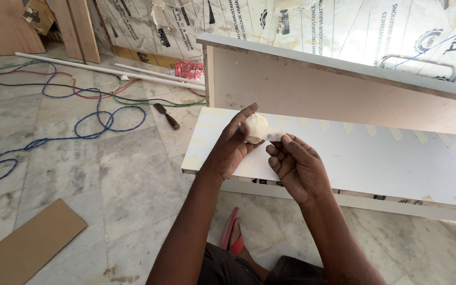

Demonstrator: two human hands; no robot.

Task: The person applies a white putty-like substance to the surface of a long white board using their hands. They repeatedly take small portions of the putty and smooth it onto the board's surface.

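The cream paper masking-tape roll [256, 128] looks matt and faintly crinkled, its loose strip thin and papery. Beneath it the flat white laminated board [376, 163] has a smooth, satiny face, with short tabs of the same matt tape along its far edge. The upright board [312, 87] joined at that edge shows a raw, dull brown fibre face, dusty and unpolished, under a white edge band. The grey marble floor [122, 179] is polished stone, veined but scuffed and dusty. On it lie a matt brown cardboard sheet [22, 243], rubbery blue cable [96, 124], a smooth white plastic pipe [106, 69] and a wooden-handled metal chisel [165, 116].
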